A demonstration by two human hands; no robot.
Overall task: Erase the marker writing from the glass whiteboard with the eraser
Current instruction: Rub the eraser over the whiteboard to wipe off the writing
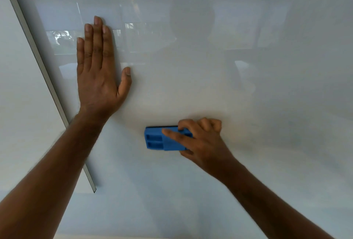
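Observation:
The glass whiteboard fills nearly the whole view, pale and glossy with room reflections. I see no marker writing on it. My right hand grips a blue eraser and presses it flat against the glass low at the centre, with the index finger stretched over its back. My left hand lies flat on the glass up and to the left, fingers together and pointing up, thumb out to the right, holding nothing.
The board's metal left edge runs diagonally from the top left down to a corner. Left of it is plain white wall. Ceiling lights and a window reflect in the upper glass.

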